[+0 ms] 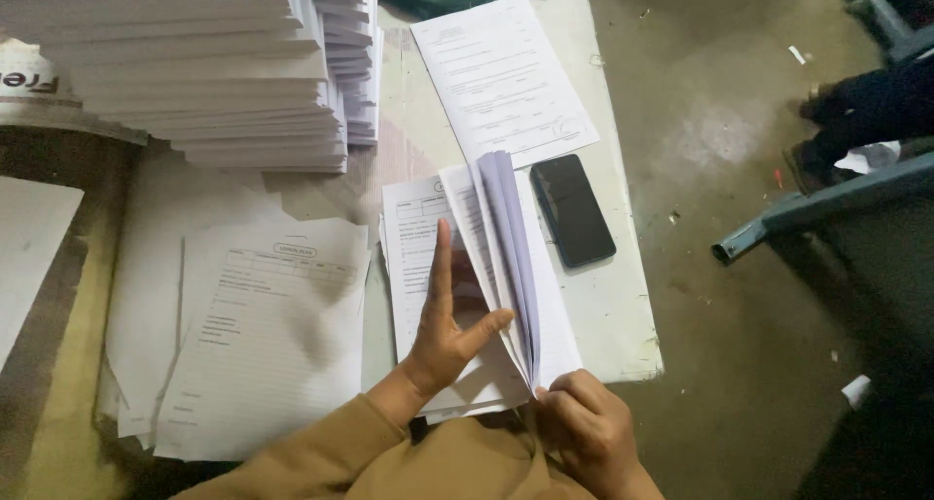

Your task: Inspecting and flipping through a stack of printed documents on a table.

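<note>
A thin stack of printed forms (413,237) lies on the white table (608,315) in front of me. My left hand (448,330) rests flat on the stack, index finger stretched up the page and thumb pushed under the raised sheets. Several sheets (506,237) stand lifted and fanned on edge. My right hand (584,422) pinches their lower corner near the table's front edge. Both sleeves are tan.
A black phone (572,210) lies just right of the fanned sheets. A single form (501,77) lies behind it. Tall piles of paper (209,62) fill the back left. More forms (263,335) lie at left. Dirty floor and a blue metal frame (817,203) are at right.
</note>
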